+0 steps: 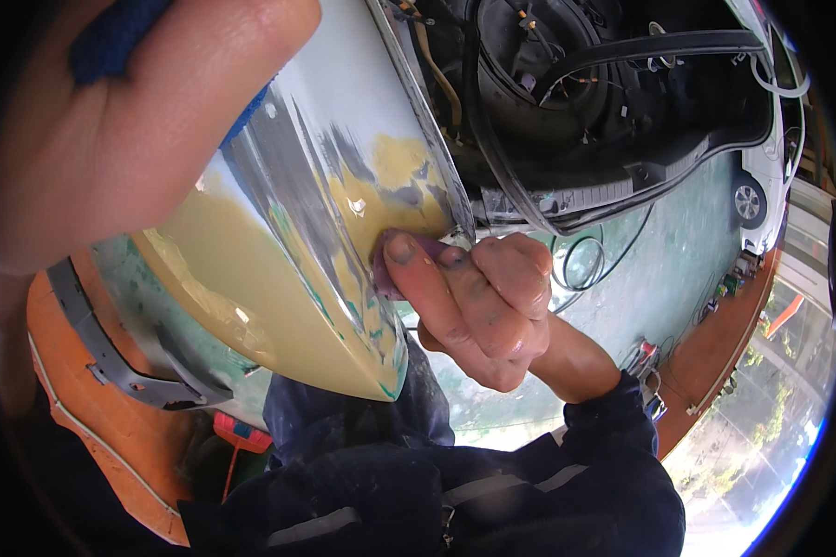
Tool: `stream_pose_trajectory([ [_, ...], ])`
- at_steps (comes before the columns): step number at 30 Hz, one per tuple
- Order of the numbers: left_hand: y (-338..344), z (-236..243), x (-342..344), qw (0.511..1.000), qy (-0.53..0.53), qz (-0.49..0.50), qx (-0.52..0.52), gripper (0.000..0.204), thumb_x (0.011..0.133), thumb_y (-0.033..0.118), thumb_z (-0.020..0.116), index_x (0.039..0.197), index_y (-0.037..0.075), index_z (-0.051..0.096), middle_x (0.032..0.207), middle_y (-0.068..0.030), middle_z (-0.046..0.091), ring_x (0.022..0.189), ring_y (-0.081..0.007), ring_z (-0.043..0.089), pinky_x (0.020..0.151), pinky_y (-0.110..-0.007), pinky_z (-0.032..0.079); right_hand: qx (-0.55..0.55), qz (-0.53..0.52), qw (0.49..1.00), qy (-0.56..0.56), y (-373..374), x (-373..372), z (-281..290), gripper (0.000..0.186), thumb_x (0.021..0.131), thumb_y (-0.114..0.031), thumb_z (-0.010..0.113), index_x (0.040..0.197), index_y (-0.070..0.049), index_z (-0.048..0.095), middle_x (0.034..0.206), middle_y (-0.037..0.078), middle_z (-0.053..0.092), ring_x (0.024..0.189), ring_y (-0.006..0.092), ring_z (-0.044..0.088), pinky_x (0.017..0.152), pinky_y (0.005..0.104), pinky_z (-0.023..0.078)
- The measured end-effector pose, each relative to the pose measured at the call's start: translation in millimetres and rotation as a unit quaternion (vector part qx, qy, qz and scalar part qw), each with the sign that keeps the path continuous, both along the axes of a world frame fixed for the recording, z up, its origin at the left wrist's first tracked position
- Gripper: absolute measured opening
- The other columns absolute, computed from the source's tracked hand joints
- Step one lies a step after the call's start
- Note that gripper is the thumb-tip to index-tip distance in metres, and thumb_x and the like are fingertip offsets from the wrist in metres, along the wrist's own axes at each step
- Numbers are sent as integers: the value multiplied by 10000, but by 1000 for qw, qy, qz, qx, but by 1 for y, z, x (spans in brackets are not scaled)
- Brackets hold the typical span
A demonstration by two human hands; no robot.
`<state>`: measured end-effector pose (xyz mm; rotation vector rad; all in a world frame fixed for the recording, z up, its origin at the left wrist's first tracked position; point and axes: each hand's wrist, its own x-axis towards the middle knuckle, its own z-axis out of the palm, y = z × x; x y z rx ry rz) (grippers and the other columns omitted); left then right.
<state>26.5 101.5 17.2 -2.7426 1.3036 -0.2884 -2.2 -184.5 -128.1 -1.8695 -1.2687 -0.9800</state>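
Observation:
A car body panel (251, 288) runs down the middle, patched with beige filler, grey bare areas, white paint and green streaks. My left hand (139, 130), large at the upper left, is curled on something blue, perhaps a cloth (111, 37), over the panel's upper left. My right hand (464, 306) has its fingers bent tightly round a small purple pad (385, 265), which rests against the panel's recessed right-hand part near its edge. The pad is mostly hidden under the fingers.
An opened car cavity (585, 111) with black seals and wires lies at top right. Hoses (581, 265) loop over the green floor (678, 241). A white car (752, 200) stands far right, a dark trim piece (111, 353) at left, a red object (241, 427) below.

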Motion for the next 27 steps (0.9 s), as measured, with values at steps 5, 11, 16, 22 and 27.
stream_pose_trajectory([
  [5, -5, -16, 19, 999, -8, -23, -26, 219, 915, 87, 612, 1108, 8, 680, 1051, -173, 724, 1029, -366, 705, 960, -489, 574, 13, -39, 999, -17, -5, 3, -6, 629, 369, -18, 756, 992, 34, 827, 785, 30, 513, 743, 187, 487, 572, 318, 352],
  [11, -6, -20, 14, 999, -15, -3, -29, 226, 910, 91, 617, 1111, 11, 680, 1055, -171, 724, 1031, -365, 704, 959, -486, 573, -32, -31, 999, 10, -16, -4, 1, 607, 386, 27, 738, 987, 44, 825, 813, 27, 498, 743, 184, 485, 579, 321, 359],
  [16, -10, -21, 14, 999, -23, 1, -28, 232, 905, 95, 621, 1114, 14, 680, 1059, -170, 724, 1032, -364, 704, 958, -484, 571, -30, -37, 999, 3, -5, 10, 12, 552, 436, 61, 756, 985, 56, 817, 825, 38, 502, 725, 183, 497, 582, 320, 372],
  [22, -20, -24, 16, 999, -30, 6, -27, 240, 899, 99, 626, 1118, 17, 680, 1064, -169, 724, 1034, -363, 703, 958, -482, 569, -58, -28, 998, 0, -19, 4, 9, 493, 508, 137, 797, 995, 59, 812, 843, 40, 528, 734, 179, 487, 565, 319, 374],
  [27, -20, -22, 18, 998, -44, 19, -26, 246, 895, 103, 629, 1121, 20, 679, 1067, -167, 724, 1035, -362, 702, 957, -480, 568, -37, -47, 998, 0, -11, 12, 10, 510, 464, 16, 698, 959, 56, 812, 836, 37, 534, 722, 176, 503, 613, 312, 388],
])
